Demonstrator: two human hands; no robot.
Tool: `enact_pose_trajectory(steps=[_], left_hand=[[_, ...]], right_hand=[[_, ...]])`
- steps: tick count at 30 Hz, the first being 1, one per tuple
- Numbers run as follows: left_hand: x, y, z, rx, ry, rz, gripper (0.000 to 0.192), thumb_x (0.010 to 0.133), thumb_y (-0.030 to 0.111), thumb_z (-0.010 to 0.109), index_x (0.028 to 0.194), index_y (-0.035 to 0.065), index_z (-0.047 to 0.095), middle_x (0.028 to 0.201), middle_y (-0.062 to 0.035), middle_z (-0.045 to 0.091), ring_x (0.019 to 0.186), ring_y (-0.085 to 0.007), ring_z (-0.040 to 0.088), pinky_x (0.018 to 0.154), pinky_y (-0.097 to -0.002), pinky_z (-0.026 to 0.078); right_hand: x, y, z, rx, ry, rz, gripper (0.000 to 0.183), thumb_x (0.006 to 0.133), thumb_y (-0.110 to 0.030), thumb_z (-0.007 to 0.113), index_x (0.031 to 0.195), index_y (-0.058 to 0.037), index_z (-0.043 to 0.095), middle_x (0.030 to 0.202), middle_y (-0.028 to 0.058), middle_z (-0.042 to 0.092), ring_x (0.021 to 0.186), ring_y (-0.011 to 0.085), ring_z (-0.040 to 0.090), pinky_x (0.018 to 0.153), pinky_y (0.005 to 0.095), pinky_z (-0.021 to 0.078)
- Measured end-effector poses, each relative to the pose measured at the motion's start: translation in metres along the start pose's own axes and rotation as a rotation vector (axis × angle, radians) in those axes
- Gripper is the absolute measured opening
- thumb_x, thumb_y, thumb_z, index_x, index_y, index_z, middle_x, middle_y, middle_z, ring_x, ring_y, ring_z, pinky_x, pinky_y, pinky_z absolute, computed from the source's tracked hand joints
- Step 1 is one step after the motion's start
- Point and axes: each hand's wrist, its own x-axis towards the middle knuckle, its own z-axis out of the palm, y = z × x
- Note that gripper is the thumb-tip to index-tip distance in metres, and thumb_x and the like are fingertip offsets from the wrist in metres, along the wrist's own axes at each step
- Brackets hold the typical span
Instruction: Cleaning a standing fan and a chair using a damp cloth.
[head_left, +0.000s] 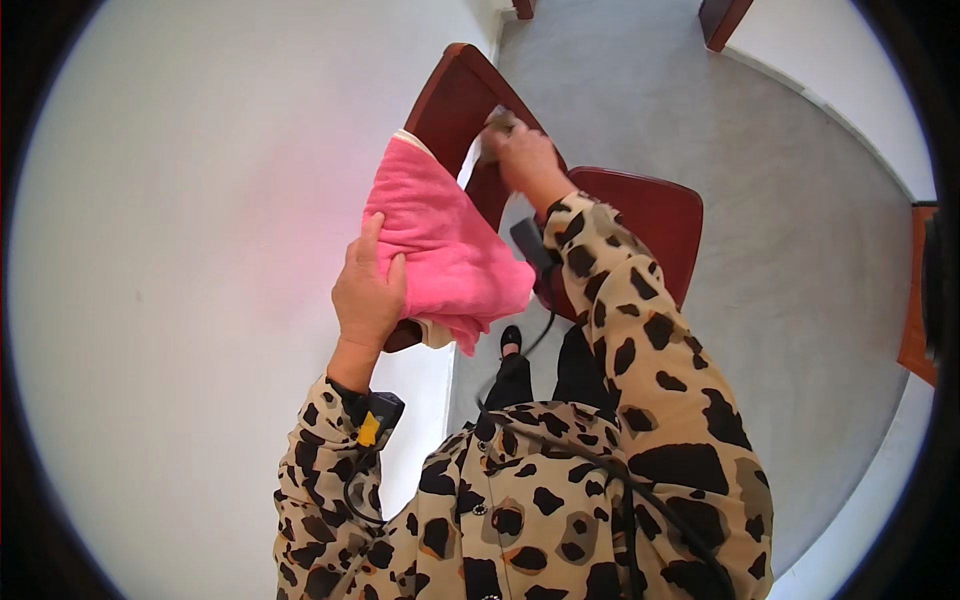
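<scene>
A pink cloth (442, 232) with a pale edge hangs over part of the dark red wooden chair's backrest (472, 82). Pressed flat on the cloth's left side is my left hand (369, 289), its thumb and fingers resting against the fabric. Farther up, at the backrest, my right hand (525, 154) is slightly blurred, its fingers closed around a small greyish-white cloth or pad (495, 129). The chair's red seat (645, 217) shows partly behind my right forearm. A dark device with a cable is at each wrist.
A white wall (187, 225) stands close on the left. Grey floor (787, 262) extends to the right. Black cables (600, 461) run across my patterned top. An orange-brown wooden piece (916, 292) stands at the far right, and brown posts or frames (724, 22) are at the top.
</scene>
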Motion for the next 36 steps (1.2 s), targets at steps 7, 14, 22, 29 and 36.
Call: enact_pose_trajectory(steps=[7, 14, 22, 29, 36], left_hand=[[0.004, -0.009, -0.001, 0.001, -0.065, -0.047, 0.058, 0.081, 0.028, 0.060, 0.134, 0.0173, 0.038, 0.112, -0.0145, 0.056, 0.093, -0.0332, 0.060, 0.074, -0.0420, 0.050], [0.078, -0.024, 0.005, 0.007, -0.058, 0.007, 0.059, 0.080, 0.032, 0.062, 0.131, 0.0117, 0.042, 0.115, -0.0185, 0.058, 0.097, -0.0354, 0.059, 0.081, -0.0409, 0.048], [0.162, -0.019, 0.008, -0.331, 0.160, 0.043, 0.063, 0.079, 0.040, 0.062, 0.131, 0.0088, 0.042, 0.113, -0.0201, 0.059, 0.102, -0.0359, 0.057, 0.086, -0.0408, 0.046], [0.101, -0.035, -0.024, 0.056, -0.236, 0.236, 0.082, 0.077, 0.037, 0.068, 0.139, 0.0015, 0.026, 0.133, -0.0230, 0.042, 0.123, -0.0341, 0.042, 0.101, -0.0380, 0.036], [0.055, -0.016, -0.026, 0.037, -0.188, 0.322, 0.079, 0.079, 0.020, 0.066, 0.142, 0.0072, 0.020, 0.138, -0.0183, 0.034, 0.125, -0.0337, 0.038, 0.100, -0.0384, 0.037]], right_hand=[[-0.083, 0.048, 0.012, 0.384, 0.002, 0.051, 0.042, 0.079, -0.014, 0.052, 0.121, -0.0115, 0.046, 0.098, 0.0218, 0.058, 0.091, 0.0397, 0.056, 0.076, 0.0471, 0.0459], [-0.302, 0.123, 0.070, 0.488, -0.122, 0.313, 0.043, 0.074, -0.012, 0.048, 0.117, -0.0095, 0.047, 0.098, 0.0236, 0.060, 0.092, 0.0422, 0.056, 0.077, 0.0499, 0.0447], [-0.368, 0.113, 0.061, 0.467, -0.249, 0.582, 0.049, 0.071, -0.016, 0.049, 0.120, -0.0104, 0.048, 0.095, 0.0259, 0.061, 0.091, 0.0437, 0.057, 0.079, 0.0491, 0.0456], [-0.302, 0.090, 0.053, 0.627, -0.129, 0.533, 0.049, 0.073, -0.018, 0.052, 0.119, -0.0053, 0.051, 0.100, 0.0263, 0.060, 0.095, 0.0425, 0.056, 0.082, 0.0470, 0.0450], [-0.215, 0.086, 0.043, 0.701, 0.096, 0.321, 0.047, 0.076, -0.017, 0.052, 0.121, -0.0072, 0.049, 0.101, 0.0239, 0.059, 0.096, 0.0393, 0.056, 0.083, 0.0442, 0.0447]])
